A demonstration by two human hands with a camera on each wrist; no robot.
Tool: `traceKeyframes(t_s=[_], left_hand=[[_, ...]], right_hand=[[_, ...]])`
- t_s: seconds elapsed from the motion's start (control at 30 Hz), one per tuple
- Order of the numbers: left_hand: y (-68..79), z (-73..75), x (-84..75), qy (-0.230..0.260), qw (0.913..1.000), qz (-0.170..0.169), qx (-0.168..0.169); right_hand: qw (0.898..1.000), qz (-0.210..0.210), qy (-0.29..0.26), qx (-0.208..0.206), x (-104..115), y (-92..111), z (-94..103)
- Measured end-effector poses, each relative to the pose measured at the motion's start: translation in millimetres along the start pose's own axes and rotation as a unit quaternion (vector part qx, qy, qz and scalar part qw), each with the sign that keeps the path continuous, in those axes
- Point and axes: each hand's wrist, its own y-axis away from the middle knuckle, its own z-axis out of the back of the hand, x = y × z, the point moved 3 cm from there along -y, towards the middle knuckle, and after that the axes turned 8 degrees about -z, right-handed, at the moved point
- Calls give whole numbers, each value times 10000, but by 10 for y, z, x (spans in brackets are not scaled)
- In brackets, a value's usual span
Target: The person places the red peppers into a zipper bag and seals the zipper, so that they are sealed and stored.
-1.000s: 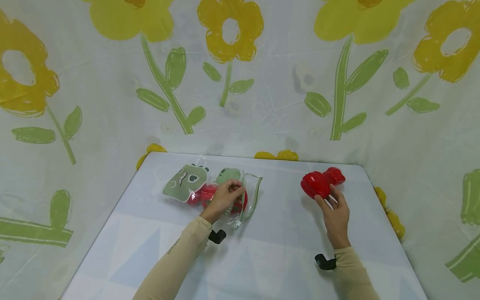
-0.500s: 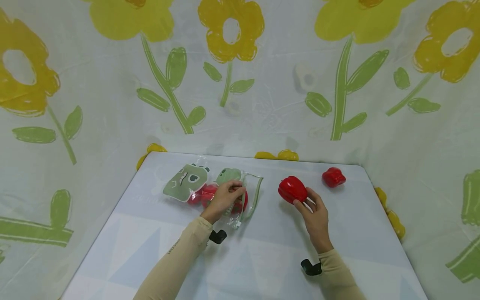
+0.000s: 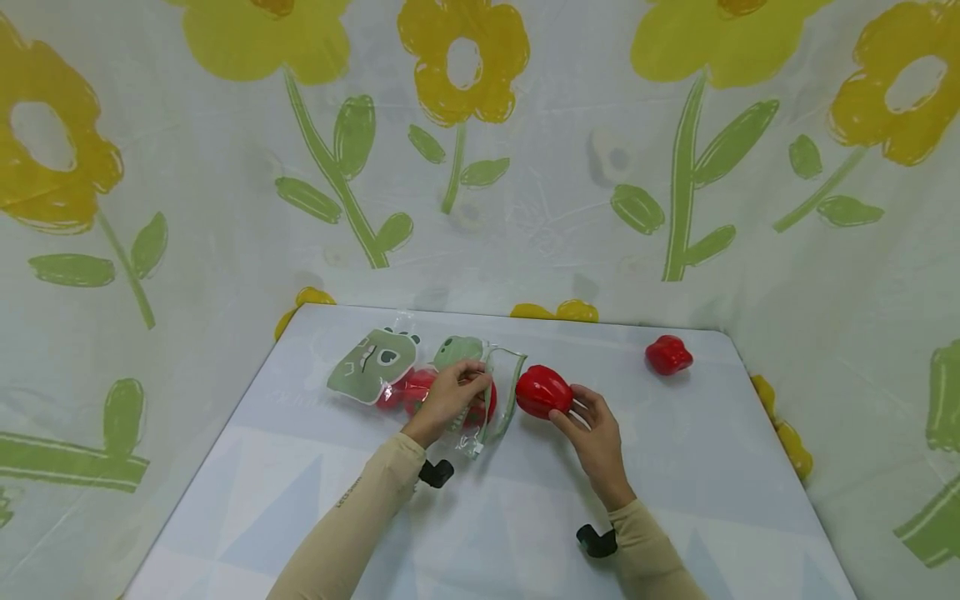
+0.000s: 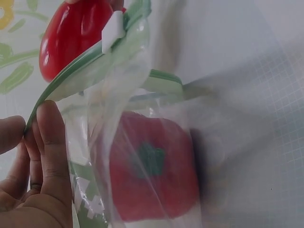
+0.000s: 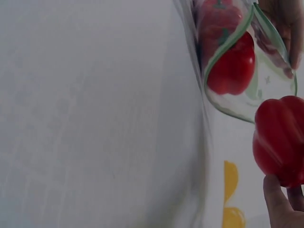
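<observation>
One red pepper (image 3: 543,392) is being held in R hand (image 3: 596,437) nr open clear bag (image 3: 390,371); L hand (image 3: 444,402) is pinching bag's green rim (image 4: 71,69).

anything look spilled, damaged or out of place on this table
Nothing stands out: no spill or damage shows. The left hand pinches the open bag, the right hand holds a red pepper near the bag's mouth, and a second pepper lies apart to the right.

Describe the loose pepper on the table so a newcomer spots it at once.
In the head view, find the pale table and go to its far right corner. Just in from that corner lies the loose pepper, glossy red. Unlike the held pepper in the right hand and the bagged peppers, it lies by itself.
</observation>
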Motion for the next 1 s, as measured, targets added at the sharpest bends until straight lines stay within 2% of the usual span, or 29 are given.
traceKeyframes(t_s=[0.13, 0.27, 0.5, 0.83, 1.0], left_hand=[[2, 3, 12, -67, 10000, 20, 29], [0, 5, 14, -100, 9999, -8, 47], [9, 4, 10, -113, 9999, 86, 51], [26, -15, -17, -50, 10000, -8, 21], [44, -24, -18, -125, 9999, -28, 27]], right_hand=[[9999, -33, 93, 84, 3, -13, -98], [9999, 79, 92, 9, -90, -70, -148], [9999, 115, 72, -29, -74, -101, -239], [9995, 292, -73, -78, 2, -98, -309], [9989, 418, -188, 34, 21, -89, -342]])
